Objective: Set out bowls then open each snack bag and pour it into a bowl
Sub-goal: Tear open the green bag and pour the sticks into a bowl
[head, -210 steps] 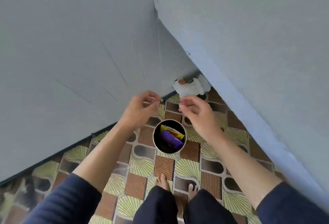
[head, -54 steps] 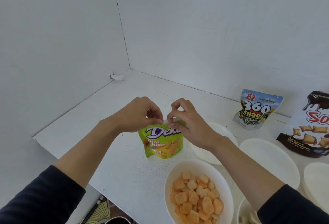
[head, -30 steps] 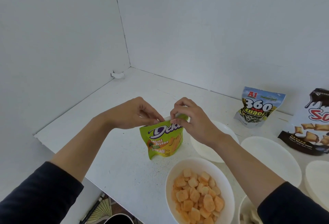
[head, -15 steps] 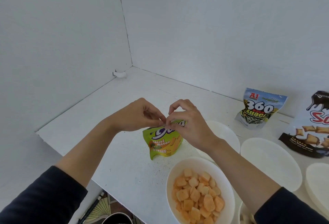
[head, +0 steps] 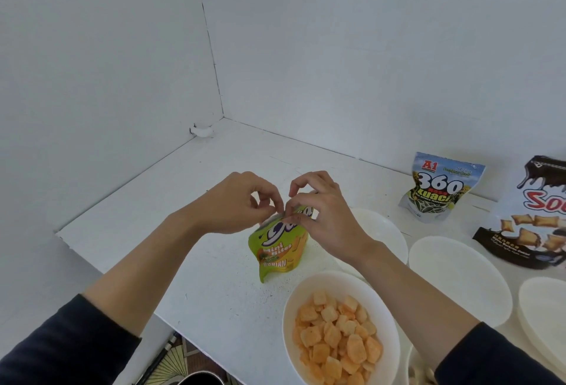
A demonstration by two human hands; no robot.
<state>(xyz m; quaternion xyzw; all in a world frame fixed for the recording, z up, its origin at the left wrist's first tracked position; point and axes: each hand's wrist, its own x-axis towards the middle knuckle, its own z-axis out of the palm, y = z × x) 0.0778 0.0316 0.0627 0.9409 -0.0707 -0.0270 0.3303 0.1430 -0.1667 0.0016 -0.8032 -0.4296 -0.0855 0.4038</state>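
Head view: your left hand [head: 237, 204] and right hand [head: 320, 213] both pinch the upright green bag [head: 280, 251] at its top seam, directly beneath them, equally near.

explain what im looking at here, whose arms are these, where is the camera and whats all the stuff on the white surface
There is no machine here. These are a person's two bare hands, filmed by one wide-angle camera worn on the head and looking forward and down. That is why the arms in dark sleeves come in from the bottom of the picture.

The left hand and the right hand both pinch the top edge of a green snack bag, held upright on or just above a white table, seemingly to tear it open.

Nearer the person is a white bowl filled with orange snack pieces. To the right lie empty white bowls. At the back right stand two more bags: a seed bag marked 360 and a dark brown bag.
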